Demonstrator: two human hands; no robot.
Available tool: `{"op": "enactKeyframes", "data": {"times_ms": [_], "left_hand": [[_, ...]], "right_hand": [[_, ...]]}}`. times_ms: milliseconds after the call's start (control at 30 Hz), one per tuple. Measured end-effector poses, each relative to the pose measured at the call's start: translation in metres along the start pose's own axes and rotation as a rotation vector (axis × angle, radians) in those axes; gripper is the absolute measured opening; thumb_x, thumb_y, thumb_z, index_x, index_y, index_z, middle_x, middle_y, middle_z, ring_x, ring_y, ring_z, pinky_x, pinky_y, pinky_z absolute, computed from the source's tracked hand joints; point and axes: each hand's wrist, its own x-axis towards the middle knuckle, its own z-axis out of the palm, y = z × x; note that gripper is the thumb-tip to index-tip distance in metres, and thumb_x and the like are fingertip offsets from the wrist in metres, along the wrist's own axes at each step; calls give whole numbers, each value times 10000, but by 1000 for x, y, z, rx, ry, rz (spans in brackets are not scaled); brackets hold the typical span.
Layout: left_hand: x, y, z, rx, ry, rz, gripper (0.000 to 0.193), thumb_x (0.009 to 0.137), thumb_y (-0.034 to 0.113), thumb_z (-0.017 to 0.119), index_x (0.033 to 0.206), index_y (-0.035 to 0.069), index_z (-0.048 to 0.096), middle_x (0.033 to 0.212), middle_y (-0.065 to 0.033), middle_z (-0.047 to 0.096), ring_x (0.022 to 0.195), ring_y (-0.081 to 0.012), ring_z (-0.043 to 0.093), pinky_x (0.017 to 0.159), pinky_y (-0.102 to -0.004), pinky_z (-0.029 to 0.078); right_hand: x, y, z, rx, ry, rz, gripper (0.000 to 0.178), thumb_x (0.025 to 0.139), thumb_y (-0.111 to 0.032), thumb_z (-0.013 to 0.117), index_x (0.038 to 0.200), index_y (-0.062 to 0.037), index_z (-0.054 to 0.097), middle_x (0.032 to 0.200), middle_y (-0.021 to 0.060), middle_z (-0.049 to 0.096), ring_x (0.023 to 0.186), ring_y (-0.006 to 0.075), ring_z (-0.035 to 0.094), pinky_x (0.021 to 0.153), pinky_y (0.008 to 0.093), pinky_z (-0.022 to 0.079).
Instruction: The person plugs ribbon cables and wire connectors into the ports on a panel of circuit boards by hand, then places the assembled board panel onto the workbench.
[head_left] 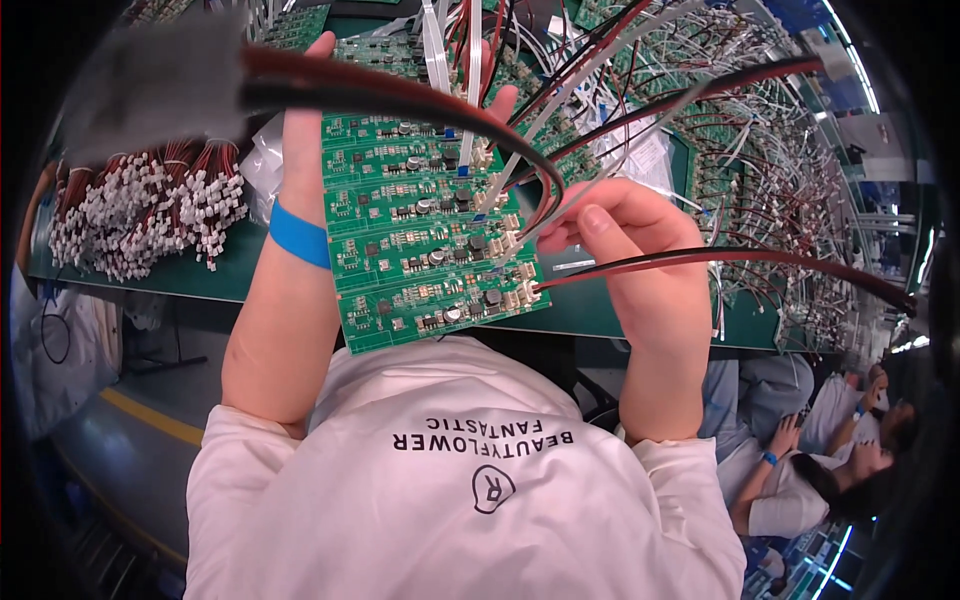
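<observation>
The left hand [303,135], a blue band [299,238] about its wrist, is spread behind a long green circuit-board panel with repeated rows of small components [405,230] and holds it, one digit showing past the far left edge and other fingertips past the far right edge. The panel is at the centre, tilted slightly, above the person's white printed T-shirt [400,520] and before the near edge of a dark green tabletop [590,315]. The right hand [640,228] is just beside the panel's right edge, thumb and fingers drawn together near a looped red-and-black cable [550,185] and a thin pale cable [640,140] (which of these, if either, is pinched cannot be told). Cream plastic sockets [525,293] line the panel's right side; from the nearest one a second red-and-black cable [740,256] runs right. At the far left, a blurred whitish connector block [150,90] appears close to the camera. Left on the tabletop: bundled red and black leads with white plastic ends [145,215]. Far right: a dense heap of green boards and pale cables [740,170]. Near right: a seated co-worker in a white top [790,500].
</observation>
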Motion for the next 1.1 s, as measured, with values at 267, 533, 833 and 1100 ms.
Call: {"op": "enactKeyframes", "data": {"times_ms": [267, 533, 833, 1100], "left_hand": [[11, -3, 12, 34, -19, -63, 660, 855, 458, 422, 1307, -20, 367, 1264, -186, 456, 1154, -296, 459, 928, -492, 432], [21, -14, 11, 382, 114, -153, 718, 773, 440, 412, 1285, -63, 396, 1329, -254, 402, 1103, -364, 522, 879, -577, 433], [16, -21, 16, 469, 159, -164, 601, 777, 337, 406, 1164, -114, 488, 1068, -234, 597, 894, -319, 626, 794, -410, 520], [0, -14, 2, 167, 134, -180, 710, 664, 324, 528, 1222, -103, 426, 1170, -261, 532, 996, -351, 575, 875, -437, 469]], "right_hand": [[3, 0, -6, 106, -184, 65, 120, 869, -54, 566, 945, 26, 614, 901, 56, 625, 829, 101, 582, 736, 232, 462], [29, 9, -27, -232, 220, -133, 122, 824, -3, 585, 939, 16, 618, 840, 44, 632, 777, 98, 606, 698, 234, 472], [59, 9, -35, -555, 269, -569, 209, 660, -47, 729, 857, -54, 660, 772, 62, 594, 679, 171, 583, 615, 278, 464], [70, 15, -44, -866, 135, -823, 227, 645, -44, 760, 842, -94, 659, 783, 12, 611, 714, 164, 580, 774, 358, 415]]}}
